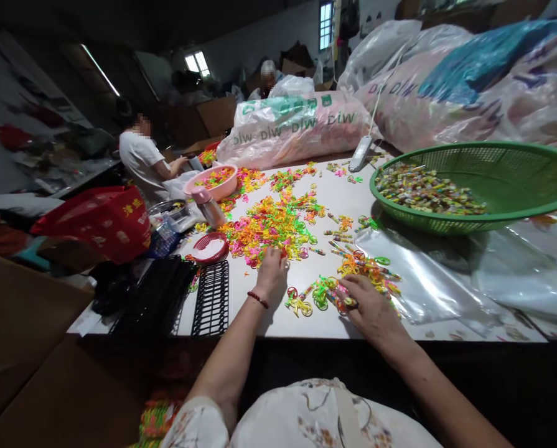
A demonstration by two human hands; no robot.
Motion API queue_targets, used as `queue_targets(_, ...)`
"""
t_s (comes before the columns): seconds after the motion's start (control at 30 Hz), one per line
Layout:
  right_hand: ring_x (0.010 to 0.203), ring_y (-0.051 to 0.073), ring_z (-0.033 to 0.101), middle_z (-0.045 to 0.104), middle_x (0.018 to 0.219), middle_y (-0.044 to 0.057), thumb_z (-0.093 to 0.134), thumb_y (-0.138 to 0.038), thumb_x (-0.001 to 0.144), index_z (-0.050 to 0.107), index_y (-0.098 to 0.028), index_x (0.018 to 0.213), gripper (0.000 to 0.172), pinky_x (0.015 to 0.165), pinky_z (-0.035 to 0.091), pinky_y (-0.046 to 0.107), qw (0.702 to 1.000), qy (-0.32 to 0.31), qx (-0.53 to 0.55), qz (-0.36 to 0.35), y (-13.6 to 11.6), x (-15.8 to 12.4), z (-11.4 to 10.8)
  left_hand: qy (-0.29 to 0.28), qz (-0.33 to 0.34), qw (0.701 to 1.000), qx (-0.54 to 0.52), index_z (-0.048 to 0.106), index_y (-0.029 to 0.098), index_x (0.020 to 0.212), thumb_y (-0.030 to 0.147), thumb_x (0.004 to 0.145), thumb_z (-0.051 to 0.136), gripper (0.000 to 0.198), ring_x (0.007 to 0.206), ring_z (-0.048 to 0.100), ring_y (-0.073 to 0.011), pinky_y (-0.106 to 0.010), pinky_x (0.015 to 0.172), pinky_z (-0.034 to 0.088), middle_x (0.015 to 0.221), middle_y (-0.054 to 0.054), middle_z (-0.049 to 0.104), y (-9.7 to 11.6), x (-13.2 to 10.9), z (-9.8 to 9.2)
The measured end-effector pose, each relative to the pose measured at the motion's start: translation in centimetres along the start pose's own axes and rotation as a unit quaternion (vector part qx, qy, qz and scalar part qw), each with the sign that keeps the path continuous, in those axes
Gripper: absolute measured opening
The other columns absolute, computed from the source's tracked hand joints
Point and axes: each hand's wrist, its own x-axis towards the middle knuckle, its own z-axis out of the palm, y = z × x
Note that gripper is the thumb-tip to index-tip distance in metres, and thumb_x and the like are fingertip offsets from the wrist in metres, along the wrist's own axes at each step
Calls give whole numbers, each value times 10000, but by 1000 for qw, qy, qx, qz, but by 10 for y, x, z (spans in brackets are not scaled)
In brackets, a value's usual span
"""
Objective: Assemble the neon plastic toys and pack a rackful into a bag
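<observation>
My left hand point(273, 275), with a dark red bead bracelet point(258, 298) on its wrist, reaches to the near edge of a pile of small bright plastic pieces point(278, 219). Its fingers are curled together; what they pinch is hidden. My right hand point(369, 308) has its fingers closed around a short patterned stick point(350, 302). Beside those fingers lie green ring-shaped pieces point(323, 291) and yellow ones point(299, 305). Just beyond the right hand, more patterned sticks and orange pieces point(362, 265) form a smaller heap.
A green basket point(534, 214) of patterned sticks stands at right, above clear plastic bags point(439, 280). Black racks point(211, 298), a red basket point(222, 250), a flask point(208, 207) and a pink basin point(234, 182) line the left. Large filled bags point(292, 127) lie behind. Two people are farther back.
</observation>
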Motion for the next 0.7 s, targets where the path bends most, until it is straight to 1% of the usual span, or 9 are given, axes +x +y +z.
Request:
queue_targets(0.03,1014,248,634,598,1192,124,485,-192,874,660,-198,1145,323,885,531,369,1000,-10,19,-1,-2,-1,1,32,-20,999,-32,582,196,836,200,848,568,18,903,519,-180,-325,818,464,948,-57,531,-3,2,-3)
queue_targets(0.07,1021,243,632,604,1180,119,487,-191,874,665,-201,1133,314,895,525,361,999,-18,40,-2,-3,-2,2,61,-41,996,-58,569,197,859,238,883,530,61,872,524,-166,-306,776,472,927,-51,527,-6,4,-7)
queue_targets(0.13,1027,234,627,621,1139,109,490,-209,888,674,-205,1107,286,898,515,349,996,-26,85,-4,-7,-1,4,100,-103,978,-153,528,201,861,310,920,481,132,739,513,-124,-245,650,454,829,-16,503,-10,6,-16)
queue_targets(0.2,995,224,630,647,1069,95,493,-253,911,688,-217,1060,248,872,512,341,991,-35,130,-3,-13,2,6,118,-180,933,-290,484,203,815,367,885,546,188,600,467,-81,-192,544,393,718,33,458,-12,5,-24)
queue_targets(0.27,932,213,635,672,993,80,494,-305,932,699,-229,1011,233,828,508,334,984,-53,169,7,-21,7,10,122,-228,888,-379,453,202,773,387,812,641,267,540,452,-61,-175,497,356,665,57,444,-11,1,-30)
queue_targets(0.4,868,207,643,702,933,67,519,-366,926,717,-231,962,242,786,497,329,970,-90,224,35,-38,17,16,107,-244,871,-413,468,189,777,375,739,708,306,572,536,-71,-183,513,396,674,41,523,1,-14,-31)
queue_targets(0.53,876,214,653,724,923,64,537,-387,911,731,-225,917,253,793,489,337,961,-110,247,50,-48,24,18,74,-260,842,-467,510,179,806,307,702,713,261,656,610,-96,-210,593,469,730,8,599,11,-31,-31)
queue_targets(0.63,875,220,661,736,936,62,539,-407,906,739,-227,912,269,795,494,345,955,-118,262,67,-49,22,17,31,-281,828,-484,551,187,851,211,674,668,214,825,666,-160,-271,689,522,844,-40,653,9,-39,-42)
queue_targets(0.7,853,223,660,738,916,57,548,-429,897,743,-230,905,279,788,498,351,952,-120,268,84,-47,18,17,-7,-288,827,-483,571,193,874,197,658,639,227,924,667,-199,-311,734,532,929,-74,664,2,-42,-50)
